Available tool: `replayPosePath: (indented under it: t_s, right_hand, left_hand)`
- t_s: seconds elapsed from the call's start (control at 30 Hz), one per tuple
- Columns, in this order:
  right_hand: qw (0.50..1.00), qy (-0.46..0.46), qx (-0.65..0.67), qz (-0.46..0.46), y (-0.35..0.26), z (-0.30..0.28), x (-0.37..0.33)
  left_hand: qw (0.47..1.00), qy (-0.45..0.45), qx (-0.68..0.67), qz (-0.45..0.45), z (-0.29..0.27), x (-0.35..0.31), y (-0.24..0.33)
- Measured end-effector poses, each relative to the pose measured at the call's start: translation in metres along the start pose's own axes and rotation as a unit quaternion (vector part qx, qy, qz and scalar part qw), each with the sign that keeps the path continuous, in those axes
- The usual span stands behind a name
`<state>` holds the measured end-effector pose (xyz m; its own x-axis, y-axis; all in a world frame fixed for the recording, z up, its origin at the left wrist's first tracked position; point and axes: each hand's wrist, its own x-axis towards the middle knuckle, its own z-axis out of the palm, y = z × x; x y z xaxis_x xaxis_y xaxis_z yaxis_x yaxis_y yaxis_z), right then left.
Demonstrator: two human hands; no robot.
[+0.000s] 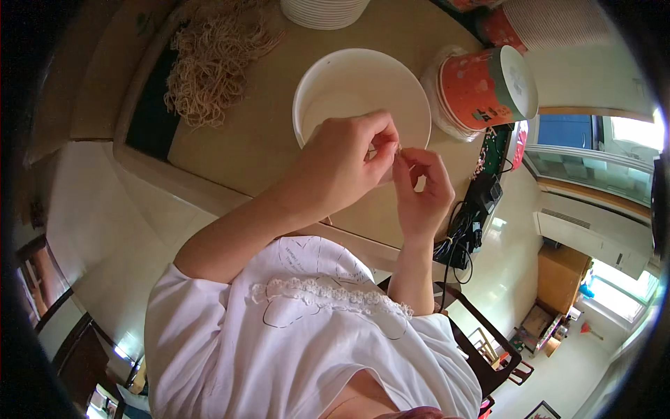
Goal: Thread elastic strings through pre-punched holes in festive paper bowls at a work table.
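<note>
My left hand [352, 153] and my right hand [424, 180] meet fingertip to fingertip over the near right side of a white round paper tub [301, 105]. Thumb and forefinger of each hand are pinched together. Between them is a tiny pale brown bit, too small to name and mostly covered by the fingers. The tub is open at the top, and its inside is plain white; my left hand and wrist hide part of its near rim. A tangled heap of thin beige strings [209, 66] lies on the table to the left.
The brown tabletop [237, 164] has a rounded pale edge. At the far side stand stacked white tubs [324, 12]. On the right are an upside-down orange and green tub [474, 84], another tub stack [558, 24], and black cables with an adapter [481, 199]. A dark chair [481, 342] stands behind my right arm.
</note>
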<state>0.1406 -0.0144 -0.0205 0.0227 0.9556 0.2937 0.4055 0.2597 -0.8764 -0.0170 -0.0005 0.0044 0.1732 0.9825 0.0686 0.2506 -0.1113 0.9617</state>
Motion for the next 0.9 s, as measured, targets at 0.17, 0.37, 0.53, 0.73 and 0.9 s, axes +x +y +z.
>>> replayPosePath:
  t_s: [0.17,0.37,0.53,0.73,0.9]
  right_hand:
    - [1.0,-0.005,-0.025,0.006,0.0,0.002,-0.001]
    - [0.999,0.016,-0.026,0.025,-0.006,0.001,-0.004]
    - [0.998,0.02,-0.057,-0.027,-0.008,-0.002,-0.004]
    - [0.996,0.013,-0.066,-0.066,-0.007,-0.005,-0.002]
    - [0.998,0.036,-0.027,-0.032,-0.01,-0.003,-0.002]
  left_hand:
    - [1.0,-0.009,0.026,-0.01,-0.004,-0.002,0.003]
    - [0.999,-0.018,0.039,-0.007,-0.004,-0.003,0.008]
    - [0.999,-0.031,0.039,-0.019,0.0,-0.004,0.005]
    - [0.998,-0.032,0.046,-0.011,0.0,-0.003,0.007]
    - [0.999,-0.021,0.046,-0.004,0.001,-0.002,0.007]
